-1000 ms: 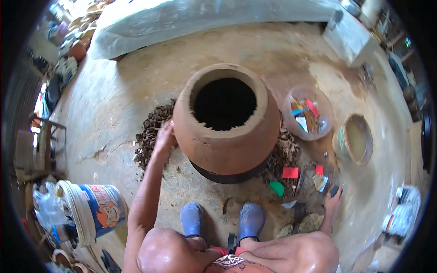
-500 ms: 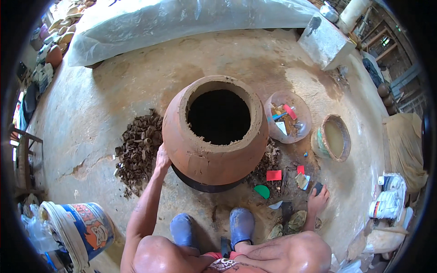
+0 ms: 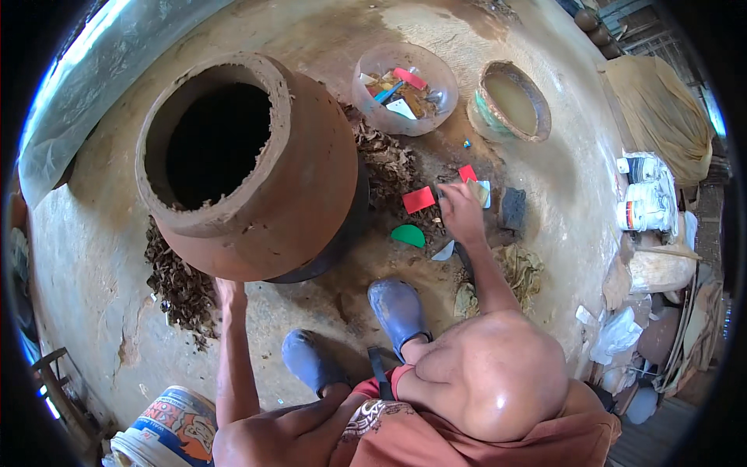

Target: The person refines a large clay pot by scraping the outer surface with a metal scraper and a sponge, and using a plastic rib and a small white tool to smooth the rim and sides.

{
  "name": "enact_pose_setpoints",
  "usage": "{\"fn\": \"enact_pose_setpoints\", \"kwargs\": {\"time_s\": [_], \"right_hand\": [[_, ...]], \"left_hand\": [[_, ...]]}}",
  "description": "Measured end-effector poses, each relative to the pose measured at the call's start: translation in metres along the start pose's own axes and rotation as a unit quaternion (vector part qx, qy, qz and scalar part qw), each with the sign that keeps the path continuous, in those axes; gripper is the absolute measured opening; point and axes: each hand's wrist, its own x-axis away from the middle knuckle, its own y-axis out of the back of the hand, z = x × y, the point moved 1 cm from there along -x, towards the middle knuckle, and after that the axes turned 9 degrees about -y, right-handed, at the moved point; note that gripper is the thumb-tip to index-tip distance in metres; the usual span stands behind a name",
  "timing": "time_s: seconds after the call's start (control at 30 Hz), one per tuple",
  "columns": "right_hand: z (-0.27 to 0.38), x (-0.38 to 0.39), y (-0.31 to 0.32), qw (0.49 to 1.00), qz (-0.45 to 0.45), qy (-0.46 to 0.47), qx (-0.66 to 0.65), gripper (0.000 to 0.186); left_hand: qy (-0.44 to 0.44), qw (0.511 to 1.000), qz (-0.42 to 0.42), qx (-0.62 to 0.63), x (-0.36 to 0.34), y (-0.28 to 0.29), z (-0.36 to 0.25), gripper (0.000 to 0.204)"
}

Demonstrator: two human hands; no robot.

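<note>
A large clay pot (image 3: 303, 179) with a rough, open rim sits on a dark base, with clay scraps (image 3: 179, 280) beside it. My left hand (image 3: 230, 289) is at the pot's lower edge, fingers hidden beneath it. My right hand (image 3: 461, 208) is curled among small flat tools, its fingertips on something dark I cannot make out. Around it lie a red piece (image 3: 418, 200), a green half-disc (image 3: 407, 234), a khaki piece and a dark block (image 3: 513, 208).
A clear bowl (image 3: 432, 74) of assorted tools and a green bucket (image 3: 486, 109) of murky water stand at the back. My blue clogs (image 3: 393, 307) are below the pot. A labelled bucket (image 3: 175, 420) is lower left; containers (image 3: 646, 202) and sacks line the right.
The view has swung right, putting the pot at upper left. My right hand has let go of the dark block and moved left to the small tools.
</note>
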Motion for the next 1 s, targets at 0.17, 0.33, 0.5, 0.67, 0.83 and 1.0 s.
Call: {"fn": "enact_pose_setpoints", "kwargs": {"time_s": [0.17, 0.33, 0.5, 0.67, 0.83, 1.0], "right_hand": [[0.029, -0.01, -0.024, 0.996, 0.058, -0.018, 0.07, 0.059], [0.04, -0.013, -0.008, 0.985, 0.131, 0.005, 0.112, 0.033], [0.078, -0.031, 0.046, 0.995, 0.065, -0.079, -0.003, 0.021], [0.188, -0.072, 0.131, 0.952, -0.15, 0.029, -0.266, 0.056], [0.312, -0.071, 0.171, 0.907, -0.187, 0.197, -0.323, 0.034], [0.397, -0.05, 0.172, 0.922, -0.138, 0.227, -0.282, 0.018]], "left_hand": [[0.101, 0.987, -0.081, 0.1, 0.051, -0.066, -0.051, 0.047], [0.153, 0.974, -0.048, 0.157, 0.079, -0.08, -0.076, 0.052], [0.263, 0.932, 0.102, 0.23, 0.101, -0.091, -0.088, 0.049], [0.346, 0.879, 0.243, 0.22, 0.107, -0.14, -0.093, 0.081], [0.335, 0.888, 0.193, 0.25, 0.105, -0.12, -0.075, 0.081], [0.203, 0.951, -0.105, 0.207, 0.074, -0.103, -0.097, 0.079]]}}
